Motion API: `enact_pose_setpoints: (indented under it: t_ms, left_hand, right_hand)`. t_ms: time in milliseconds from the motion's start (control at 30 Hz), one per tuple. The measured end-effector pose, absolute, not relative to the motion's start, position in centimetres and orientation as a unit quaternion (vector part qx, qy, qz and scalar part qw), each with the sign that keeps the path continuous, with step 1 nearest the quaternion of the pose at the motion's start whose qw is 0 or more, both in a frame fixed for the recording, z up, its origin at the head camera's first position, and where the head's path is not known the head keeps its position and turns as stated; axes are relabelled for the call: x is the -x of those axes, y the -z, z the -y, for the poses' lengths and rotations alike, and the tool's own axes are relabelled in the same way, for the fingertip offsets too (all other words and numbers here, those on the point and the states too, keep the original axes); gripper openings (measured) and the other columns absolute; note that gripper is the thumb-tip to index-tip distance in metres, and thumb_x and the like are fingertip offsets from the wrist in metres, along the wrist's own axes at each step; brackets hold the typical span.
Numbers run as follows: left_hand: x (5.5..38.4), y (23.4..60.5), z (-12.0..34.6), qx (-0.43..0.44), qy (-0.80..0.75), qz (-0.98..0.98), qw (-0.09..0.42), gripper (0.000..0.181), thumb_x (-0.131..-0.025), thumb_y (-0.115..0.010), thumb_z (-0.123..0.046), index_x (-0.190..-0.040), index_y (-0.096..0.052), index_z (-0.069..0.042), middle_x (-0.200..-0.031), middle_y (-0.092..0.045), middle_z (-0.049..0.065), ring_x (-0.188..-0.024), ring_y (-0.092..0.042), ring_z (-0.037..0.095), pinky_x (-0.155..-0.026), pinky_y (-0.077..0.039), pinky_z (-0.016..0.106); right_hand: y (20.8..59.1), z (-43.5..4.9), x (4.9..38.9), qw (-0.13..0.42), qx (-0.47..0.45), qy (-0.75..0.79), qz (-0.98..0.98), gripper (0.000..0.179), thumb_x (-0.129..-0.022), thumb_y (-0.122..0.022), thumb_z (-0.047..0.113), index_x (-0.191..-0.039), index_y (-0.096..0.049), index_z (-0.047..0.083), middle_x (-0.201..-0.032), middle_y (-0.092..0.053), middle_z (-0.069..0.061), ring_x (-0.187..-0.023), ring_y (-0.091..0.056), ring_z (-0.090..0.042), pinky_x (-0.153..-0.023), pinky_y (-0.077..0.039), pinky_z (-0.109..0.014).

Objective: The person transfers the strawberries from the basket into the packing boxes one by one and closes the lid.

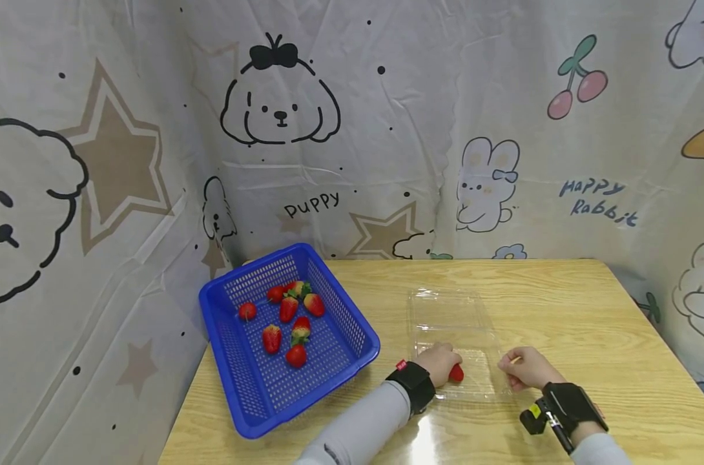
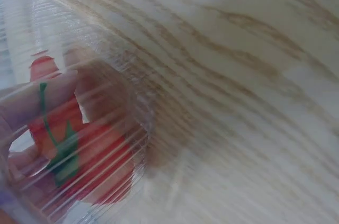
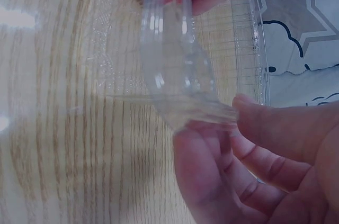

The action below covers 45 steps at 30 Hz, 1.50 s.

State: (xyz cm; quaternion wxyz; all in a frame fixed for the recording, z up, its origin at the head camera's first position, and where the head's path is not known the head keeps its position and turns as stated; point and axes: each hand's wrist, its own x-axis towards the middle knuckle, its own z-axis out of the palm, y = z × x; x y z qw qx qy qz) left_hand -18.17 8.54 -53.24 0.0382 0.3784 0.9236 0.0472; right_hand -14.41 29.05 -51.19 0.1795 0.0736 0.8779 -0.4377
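A clear plastic clamshell box [image 1: 475,363] lies on the table with its lid [image 1: 447,314] folded back, away from me. My left hand [image 1: 438,363] reaches into its near half and grips a red strawberry [image 1: 456,373]. In the left wrist view the strawberry [image 2: 108,163], with green leaves and a stem, shows through the ribbed plastic wall, fingers curled about it. My right hand [image 1: 529,368] pinches the box's right edge between thumb and fingers, as the right wrist view shows at the plastic rim [image 3: 212,110].
A blue perforated basket [image 1: 329,394] stands on the left, holding several strawberries [image 1: 272,339] and a small round red fruit [image 1: 247,311]. The wooden table [image 1: 590,323] meets a printed cloth [image 1: 387,129] along its back and left side.
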Motion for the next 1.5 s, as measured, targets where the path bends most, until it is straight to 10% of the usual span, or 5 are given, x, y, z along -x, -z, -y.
enact_pose_setpoints:
  t_ms: [433, 1000, 1500]
  left_hand:
    - [20.2, 46.4, -7.0, -0.373, -0.019, -0.916, 0.147, 0.067, -0.077, -0.071, -0.035, -0.137, -0.042, -0.029, -0.138, -0.043, -0.003, -0.127, -0.038, 0.016, -0.103, -0.031, 0.032]
    - [26.1, 41.1, 10.3, -0.172, -0.188, -0.945, -0.204, 0.074, -0.078, -0.067, -0.018, -0.142, -0.03, -0.016, -0.149, -0.018, 0.015, -0.136, -0.015, 0.033, -0.109, -0.01, 0.053]
    - [28.4, 51.0, 24.3, 0.117, -0.253, -0.96, -0.019, 0.066, -0.082, -0.054, -0.014, -0.139, -0.025, 0.003, -0.142, -0.014, 0.034, -0.127, -0.014, 0.052, -0.1, -0.017, 0.065]
  right_hand:
    - [51.2, -29.0, 14.5, 0.178, -0.072, 0.442, -0.876, 0.013, -0.088, -0.055, 0.004, -0.09, -0.052, -0.009, -0.059, -0.053, -0.005, -0.052, -0.053, -0.013, -0.052, -0.052, -0.032]
    - [51.2, -29.2, 14.6, 0.189, -0.07, 0.454, -0.868, 0.014, -0.088, -0.056, 0.006, -0.09, -0.053, -0.008, -0.06, -0.054, -0.005, -0.052, -0.054, -0.013, -0.051, -0.052, -0.031]
    - [51.2, -29.1, 14.5, 0.176, -0.073, 0.443, -0.876, 0.011, -0.088, -0.055, 0.004, -0.089, -0.053, -0.007, -0.059, -0.053, -0.004, -0.052, -0.053, -0.013, -0.051, -0.051, -0.031]
